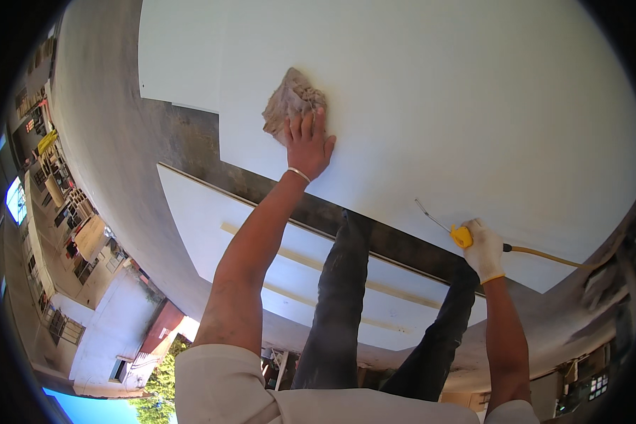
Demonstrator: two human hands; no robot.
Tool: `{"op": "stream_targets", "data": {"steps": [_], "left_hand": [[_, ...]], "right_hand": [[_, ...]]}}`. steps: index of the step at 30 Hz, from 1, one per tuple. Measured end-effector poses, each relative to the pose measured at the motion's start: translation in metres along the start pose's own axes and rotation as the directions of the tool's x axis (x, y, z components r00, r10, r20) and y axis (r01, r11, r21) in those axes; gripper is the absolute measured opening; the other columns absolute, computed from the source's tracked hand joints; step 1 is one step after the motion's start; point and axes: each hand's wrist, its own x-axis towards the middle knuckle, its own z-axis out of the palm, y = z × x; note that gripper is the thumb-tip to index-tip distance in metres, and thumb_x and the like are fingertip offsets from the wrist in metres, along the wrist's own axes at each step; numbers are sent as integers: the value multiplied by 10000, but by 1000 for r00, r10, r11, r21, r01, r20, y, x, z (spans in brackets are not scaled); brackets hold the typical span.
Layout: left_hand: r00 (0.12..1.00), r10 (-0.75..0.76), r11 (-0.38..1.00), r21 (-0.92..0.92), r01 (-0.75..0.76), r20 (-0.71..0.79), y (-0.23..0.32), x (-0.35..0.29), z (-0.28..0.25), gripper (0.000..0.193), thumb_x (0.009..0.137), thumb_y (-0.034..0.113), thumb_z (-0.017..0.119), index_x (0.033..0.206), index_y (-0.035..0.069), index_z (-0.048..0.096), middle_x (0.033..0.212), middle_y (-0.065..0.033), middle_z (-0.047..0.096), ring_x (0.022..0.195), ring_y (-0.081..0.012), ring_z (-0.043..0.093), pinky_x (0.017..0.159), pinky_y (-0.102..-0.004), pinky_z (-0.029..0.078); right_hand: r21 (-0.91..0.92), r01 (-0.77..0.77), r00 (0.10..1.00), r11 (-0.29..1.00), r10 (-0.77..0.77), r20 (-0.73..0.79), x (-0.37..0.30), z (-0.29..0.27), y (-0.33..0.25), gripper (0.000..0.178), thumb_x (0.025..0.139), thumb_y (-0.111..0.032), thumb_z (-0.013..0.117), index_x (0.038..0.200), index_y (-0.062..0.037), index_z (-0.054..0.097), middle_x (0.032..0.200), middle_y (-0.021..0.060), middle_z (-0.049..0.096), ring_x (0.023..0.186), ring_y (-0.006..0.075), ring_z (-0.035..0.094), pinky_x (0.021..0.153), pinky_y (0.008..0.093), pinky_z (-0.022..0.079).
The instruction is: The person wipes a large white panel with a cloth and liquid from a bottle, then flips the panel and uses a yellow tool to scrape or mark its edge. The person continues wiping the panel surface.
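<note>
My left hand (308,145) is bare, with a pale band at the wrist. Its fingers hold a crumpled greyish-brown rag (287,99) pressed against a large white panel (431,113). Over the near right part of that panel, my right hand (485,251) wears a white glove and is wrapped round a yellow air blow gun (462,237). The gun's thin metal nozzle (432,215) points away to the left, and a yellow hose (551,257) runs off to the right. The glove hides the gun's handle.
A second white panel (205,222) with tan strips lies nearer, across a dark gap (254,185). My legs in dark trousers (343,297) stand by its strips. Grey floor (106,120) stretches left towards stacked boards (90,237) and a building. Dark clutter (608,290) borders the right side.
</note>
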Motion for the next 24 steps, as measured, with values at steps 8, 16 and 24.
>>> {"op": "stream_targets", "data": {"steps": [8,16,24], "left_hand": [[931,-160,918,-396,17,-329,-2,231,-29,711,1021,342,604,1567,-65,399,1596,-231,378,1454,-455,341,1253,-591,214],[944,238,910,-286,-299,-227,-30,310,-73,364,977,144,678,1322,247,731,1690,-157,354,1564,-436,287,1237,-561,337],[962,120,967,-190,-169,-243,-33,412,-72,798,1025,453,592,1680,143,259,1756,-170,226,1637,-424,89,1296,-643,17]], "right_hand": [[102,-24,859,995,72,-506,117,-66,-12,380,799,-116,827,1141,-178,673,1172,17,687,1015,312,694,867,434,553],[-141,-255,692,957,79,-718,246,-192,-30,423,825,-90,797,1217,-167,656,1348,32,619,1286,292,576,1090,436,477],[-157,-273,505,949,2,-863,290,-214,-15,289,871,-79,732,1149,-109,659,1290,78,630,1331,326,559,1072,442,507]]}}
